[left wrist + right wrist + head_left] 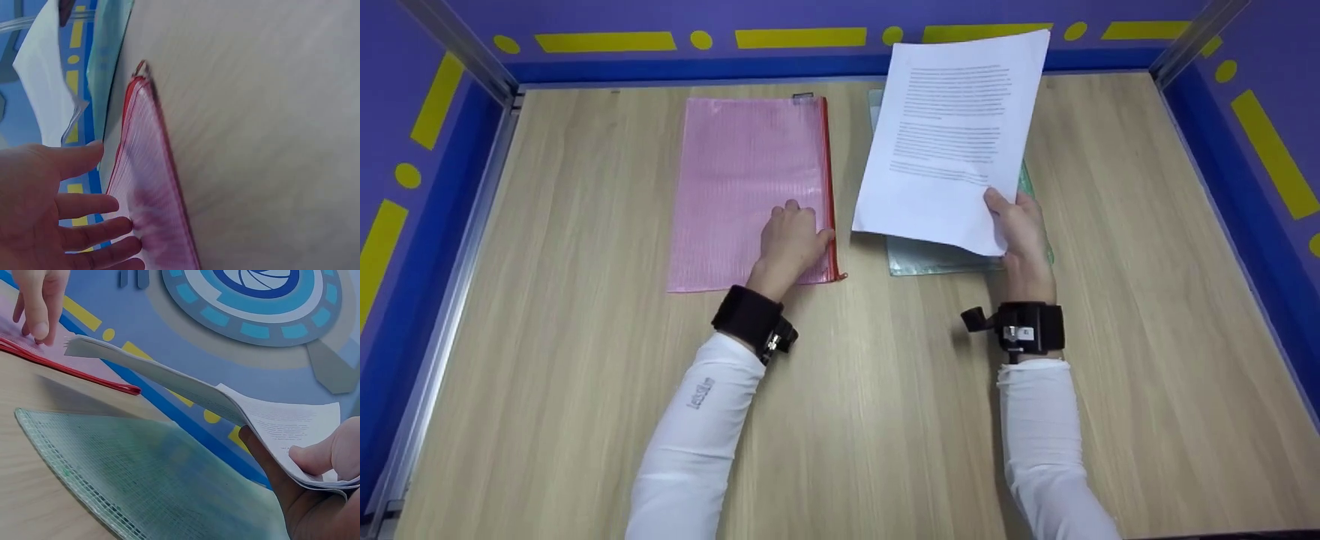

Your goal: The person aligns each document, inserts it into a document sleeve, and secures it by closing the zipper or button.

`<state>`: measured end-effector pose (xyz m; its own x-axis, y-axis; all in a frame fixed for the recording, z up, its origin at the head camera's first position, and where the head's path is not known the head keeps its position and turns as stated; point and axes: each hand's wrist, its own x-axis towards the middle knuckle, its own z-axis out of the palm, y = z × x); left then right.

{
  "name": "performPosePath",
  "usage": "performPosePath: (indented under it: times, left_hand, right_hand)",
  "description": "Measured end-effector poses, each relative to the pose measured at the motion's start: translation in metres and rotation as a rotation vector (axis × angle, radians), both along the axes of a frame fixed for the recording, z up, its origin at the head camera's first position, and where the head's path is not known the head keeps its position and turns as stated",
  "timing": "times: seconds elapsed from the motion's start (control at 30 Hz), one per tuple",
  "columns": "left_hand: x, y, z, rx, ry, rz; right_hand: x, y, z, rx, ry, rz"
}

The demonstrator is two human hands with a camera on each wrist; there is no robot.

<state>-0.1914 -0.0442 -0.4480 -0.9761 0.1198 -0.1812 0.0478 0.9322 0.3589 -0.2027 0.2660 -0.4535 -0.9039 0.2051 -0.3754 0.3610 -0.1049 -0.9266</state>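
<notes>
A stack of printed paper sheets (952,142) is held up by my right hand (1021,229), thumb on top and fingers beneath. In the right wrist view the paper stack (281,422) bends between thumb and fingers. Below it lies a green mesh zipper pouch (922,259), partly hidden by the sheets. My left hand (791,244) is over the lower right part of a pink zipper pouch (742,165), near its red zipper edge. In the left wrist view, the fingers of the left hand (84,219) are extended, fingertips at the pink pouch (160,214), holding nothing.
Both pouches lie on a wood-grain table (870,420). A red zipper pull (841,277) sits at the pink pouch's near right corner. Purple and blue panels with yellow marks (802,37) wall the table at the back and sides.
</notes>
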Motion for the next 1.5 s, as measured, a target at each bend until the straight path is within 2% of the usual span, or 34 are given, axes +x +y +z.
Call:
performPosePath:
  times: [0.13,0.37,0.57,0.73,0.9,1.07,1.3,1.5]
  left_hand:
    - [0.0,0.011,-0.003,-0.035,0.005,0.014]
    - [0.005,0.016,-0.011,-0.063,0.077,0.07]
    - [0.008,0.017,-0.012,-0.031,0.097,0.104]
    - [0.007,0.013,-0.012,0.015,0.099,0.099]
    - [0.006,0.006,-0.011,0.085,0.084,0.116]
    - [0.006,0.001,-0.014,0.206,0.094,0.182]
    - [0.012,-0.005,-0.018,0.336,0.142,0.242]
    - [0.018,-0.012,-0.017,0.417,0.171,0.298]
  right_hand:
    - [0.001,-0.002,-0.001,0.0,0.002,0.008]
    - [0.004,-0.005,-0.002,0.017,0.024,0.02]
    - [0.003,-0.007,-0.001,0.044,0.03,0.016]
    - [0.003,-0.009,-0.002,0.036,0.012,0.015]
    - [0.003,-0.009,-0.002,0.034,0.006,0.017]
    - [0.004,-0.008,-0.002,0.032,0.006,0.02]
    - [0.004,-0.01,-0.001,0.031,0.018,0.023]
    - [0.004,-0.014,-0.001,-0.029,0.042,0.083]
